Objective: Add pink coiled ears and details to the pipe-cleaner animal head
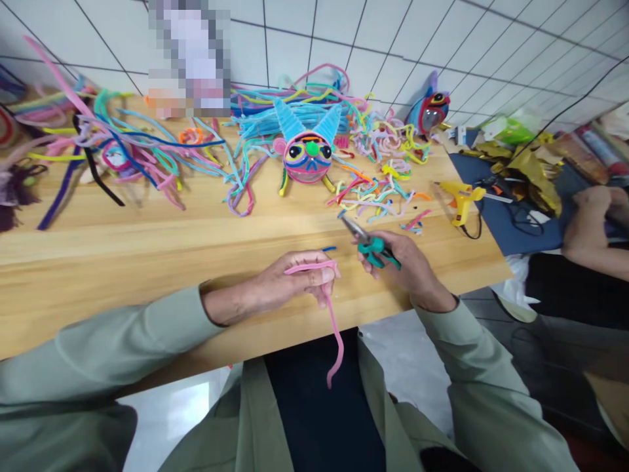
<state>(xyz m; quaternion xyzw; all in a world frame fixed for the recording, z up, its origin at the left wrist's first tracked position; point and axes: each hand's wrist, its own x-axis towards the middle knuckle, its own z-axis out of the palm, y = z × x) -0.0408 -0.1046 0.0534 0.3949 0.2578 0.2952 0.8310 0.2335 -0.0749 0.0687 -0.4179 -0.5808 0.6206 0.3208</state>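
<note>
My left hand (309,278) pinches a bent pink pipe cleaner (337,337) over the front of the table; one end points left across the fingers, the other hangs below the table edge. Green-handled pliers (372,250) are in my right hand (400,259), their jaws pointing up and left. A short blue bit (343,214) shows at the plier tips. Between the hands, a small blue piece (329,248) is partly behind my left fingers. Farther back stands a figure (308,157) with blue ears, big eyes and a pink rim.
Cut pipe cleaner scraps (373,193) lie right of the figure, with a bundle of long blue ones (260,121) behind it. A yellow glue gun (462,200) rests at the right. Another figure (432,111) stands by the wall. A person's arm (592,226) is at far right.
</note>
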